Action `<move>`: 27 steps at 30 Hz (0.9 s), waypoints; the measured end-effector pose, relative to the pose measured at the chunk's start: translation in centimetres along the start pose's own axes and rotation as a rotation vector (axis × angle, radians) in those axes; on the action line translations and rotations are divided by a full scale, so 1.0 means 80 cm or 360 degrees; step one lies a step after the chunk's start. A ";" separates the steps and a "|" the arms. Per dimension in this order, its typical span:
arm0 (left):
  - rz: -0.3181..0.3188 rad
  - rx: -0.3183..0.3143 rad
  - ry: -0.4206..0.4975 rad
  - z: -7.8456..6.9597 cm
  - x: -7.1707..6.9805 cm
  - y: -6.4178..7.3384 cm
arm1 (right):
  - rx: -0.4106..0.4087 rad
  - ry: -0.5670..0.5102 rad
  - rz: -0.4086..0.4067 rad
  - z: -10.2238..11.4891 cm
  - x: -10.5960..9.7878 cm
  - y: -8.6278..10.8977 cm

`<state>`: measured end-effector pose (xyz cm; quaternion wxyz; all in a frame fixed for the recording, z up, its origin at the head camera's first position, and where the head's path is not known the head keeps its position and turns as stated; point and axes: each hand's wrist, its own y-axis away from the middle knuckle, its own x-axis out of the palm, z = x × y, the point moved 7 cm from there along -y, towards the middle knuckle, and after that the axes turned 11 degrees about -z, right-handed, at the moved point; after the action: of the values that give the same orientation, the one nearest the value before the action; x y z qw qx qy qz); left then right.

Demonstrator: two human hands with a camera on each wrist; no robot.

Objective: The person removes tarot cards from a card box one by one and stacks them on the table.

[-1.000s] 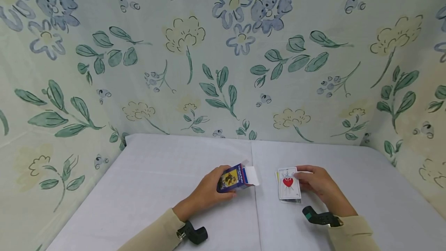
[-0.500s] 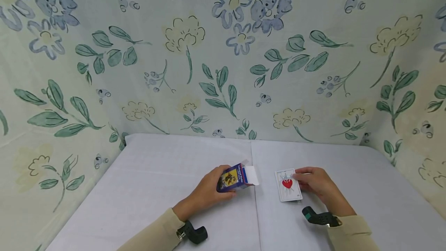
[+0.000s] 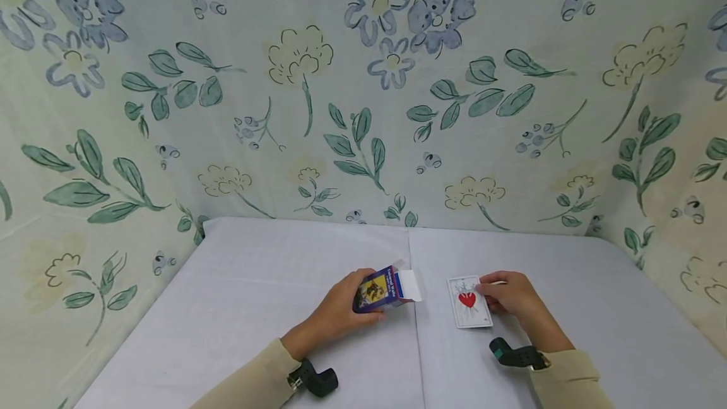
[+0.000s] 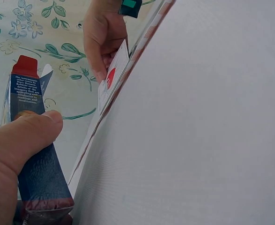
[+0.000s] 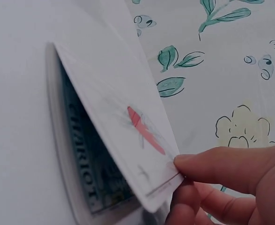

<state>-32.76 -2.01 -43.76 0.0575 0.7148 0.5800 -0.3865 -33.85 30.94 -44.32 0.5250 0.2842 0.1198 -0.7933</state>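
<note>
In the head view my left hand (image 3: pixel 335 305) grips a dark blue tarot card box (image 3: pixel 377 292), its white flap sticking out to the right. The left wrist view shows the thumb pressed along the printed narrow side of the box (image 4: pixel 36 168), with a red tab at its top. My right hand (image 3: pixel 519 298) pinches the right edge of a white card with a red heart (image 3: pixel 468 311). Seen from the right wrist, this card (image 5: pixel 123 140) tilts up over a card lettered CHARIOT (image 5: pixel 100 183), on top of a thin stack whose full extent is hidden.
A white cloth (image 3: pixel 272 270) covers the table, with a crease running down the middle. Floral fabric (image 3: pixel 352 100) hangs behind and at both sides. Each wrist carries a black camera mount (image 3: pixel 318 380).
The heart card has turned slightly and shifted a little left, and the edges of cards beneath it no longer show in the head view. My left hand and the box stay in place.
</note>
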 end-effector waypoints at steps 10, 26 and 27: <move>0.0004 -0.0004 0.0015 0.000 0.000 0.000 | -0.0070 0.0129 -0.0051 0.002 -0.002 0.002; -0.0001 0.0014 0.0000 0.000 0.000 0.000 | -0.0144 0.0244 -0.0121 0.005 0.002 0.007; -0.0002 0.0015 -0.0003 0.000 0.000 0.000 | -0.0149 0.0254 -0.0128 0.006 0.002 0.008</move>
<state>-32.73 -2.01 -43.76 0.0544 0.7143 0.5787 -0.3898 -33.48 30.37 -43.98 0.4942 0.3167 0.2096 -0.7820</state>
